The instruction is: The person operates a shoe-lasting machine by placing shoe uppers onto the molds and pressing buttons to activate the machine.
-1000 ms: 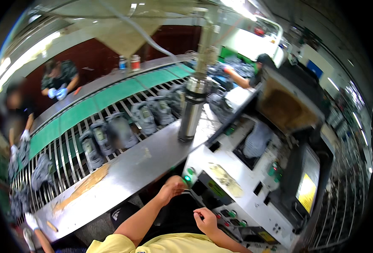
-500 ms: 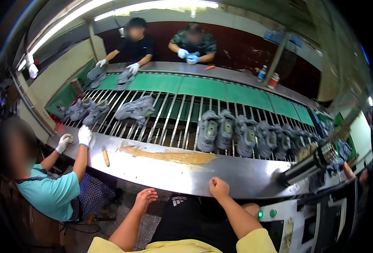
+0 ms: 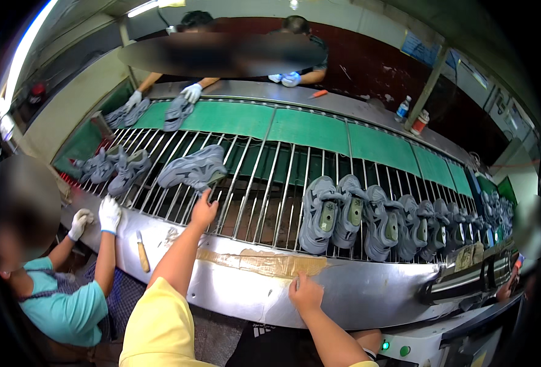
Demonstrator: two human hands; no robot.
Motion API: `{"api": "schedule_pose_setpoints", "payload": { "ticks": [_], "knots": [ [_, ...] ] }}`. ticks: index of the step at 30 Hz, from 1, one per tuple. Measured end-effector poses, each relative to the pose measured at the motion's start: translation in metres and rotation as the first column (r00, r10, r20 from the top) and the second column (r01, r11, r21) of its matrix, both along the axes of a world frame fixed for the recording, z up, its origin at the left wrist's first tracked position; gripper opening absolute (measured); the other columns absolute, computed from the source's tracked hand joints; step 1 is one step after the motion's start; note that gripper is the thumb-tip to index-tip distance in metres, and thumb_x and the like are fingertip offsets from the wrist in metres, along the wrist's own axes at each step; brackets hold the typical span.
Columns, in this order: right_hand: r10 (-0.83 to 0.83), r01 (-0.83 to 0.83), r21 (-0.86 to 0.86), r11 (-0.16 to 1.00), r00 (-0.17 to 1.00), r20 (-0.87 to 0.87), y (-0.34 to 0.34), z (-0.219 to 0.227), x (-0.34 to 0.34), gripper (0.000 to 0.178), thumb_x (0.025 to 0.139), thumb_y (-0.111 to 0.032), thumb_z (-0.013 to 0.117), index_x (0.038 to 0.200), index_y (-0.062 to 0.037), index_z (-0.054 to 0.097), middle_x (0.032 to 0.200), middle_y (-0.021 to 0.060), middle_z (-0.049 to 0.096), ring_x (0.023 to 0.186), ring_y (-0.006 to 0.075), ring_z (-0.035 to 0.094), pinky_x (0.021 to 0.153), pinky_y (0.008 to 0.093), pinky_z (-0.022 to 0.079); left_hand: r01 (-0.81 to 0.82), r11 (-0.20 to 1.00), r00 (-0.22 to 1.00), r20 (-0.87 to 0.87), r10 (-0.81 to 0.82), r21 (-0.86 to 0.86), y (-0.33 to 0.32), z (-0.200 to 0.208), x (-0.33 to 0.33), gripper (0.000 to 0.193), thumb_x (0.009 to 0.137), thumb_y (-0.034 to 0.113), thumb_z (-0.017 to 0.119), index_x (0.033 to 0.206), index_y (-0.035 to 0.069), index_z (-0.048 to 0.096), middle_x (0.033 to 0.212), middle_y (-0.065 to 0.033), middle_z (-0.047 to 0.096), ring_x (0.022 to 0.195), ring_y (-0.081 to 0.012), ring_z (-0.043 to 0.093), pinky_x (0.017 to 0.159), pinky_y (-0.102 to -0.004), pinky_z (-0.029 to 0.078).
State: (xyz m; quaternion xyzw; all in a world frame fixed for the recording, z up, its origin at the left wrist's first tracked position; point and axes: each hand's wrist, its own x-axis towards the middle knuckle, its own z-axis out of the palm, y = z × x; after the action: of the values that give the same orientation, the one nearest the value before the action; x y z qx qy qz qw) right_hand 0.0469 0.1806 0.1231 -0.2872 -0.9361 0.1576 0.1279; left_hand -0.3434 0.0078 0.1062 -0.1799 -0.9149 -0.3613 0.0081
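Note:
My left hand (image 3: 204, 210) reaches over the metal rods, fingertips closed at the tongue of a grey sneaker (image 3: 191, 166). That shoe lies on its side, sole away from me, and a greenish insole shows at its opening. My right hand (image 3: 306, 293) is loosely curled over the metal bench edge (image 3: 246, 296), by a strip of brown tape (image 3: 270, 264). I see nothing in it, though its palm side is hidden. To the right, a row of grey sneakers (image 3: 318, 214) leans along the rods, openings facing right.
At left a co-worker's white-gloved hand (image 3: 110, 214) rests near a wooden-handled tool (image 3: 142, 252) and several grey shoes (image 3: 128, 171). Across the green belt (image 3: 313, 131), another gloved hand (image 3: 191, 93) holds a shoe. A bottle (image 3: 403, 109) stands on the far ledge.
My left hand has moved up from in front of the bench to the grey sneaker on the rods. My right hand stays low near the bench edge. The view has tilted down.

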Motion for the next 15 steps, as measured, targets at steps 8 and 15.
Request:
{"api": "schedule_pose_setpoints", "payload": {
  "ticks": [8,15],
  "knots": [
    [0.034,-0.035,-0.01,0.999,0.995,-0.096,0.001,0.006,-0.004,0.023,0.079,-0.023,0.06,0.099,-0.0104,0.059,0.064,0.0096,0.062,0.055,0.029,0.061,0.051,0.0419,0.049,-0.135,0.854,0.984,0.03,0.173,-0.502,-0.014,-0.023,-0.085,0.043,0.084,0.038,0.061,0.115,0.009,0.062,0.118,-0.0321,0.052,0.104,-0.0443,0.058,0.09,-0.0472,0.048],
    [0.006,-0.009,-0.019,1.0,0.987,-0.159,0.0,0.006,-0.002,0.026,0.08,-0.024,0.059,0.102,-0.0109,0.059,0.067,0.0107,0.064,0.058,0.0295,0.063,0.054,0.042,0.052,-0.109,0.973,0.99,-0.065,0.125,0.201,-0.049,0.013,-0.057,0.027,0.071,0.015,0.061,0.055,0.0,0.046,0.048,-0.0084,0.044,0.047,-0.0154,0.036,0.048,-0.0363,0.033]
  ]
}}
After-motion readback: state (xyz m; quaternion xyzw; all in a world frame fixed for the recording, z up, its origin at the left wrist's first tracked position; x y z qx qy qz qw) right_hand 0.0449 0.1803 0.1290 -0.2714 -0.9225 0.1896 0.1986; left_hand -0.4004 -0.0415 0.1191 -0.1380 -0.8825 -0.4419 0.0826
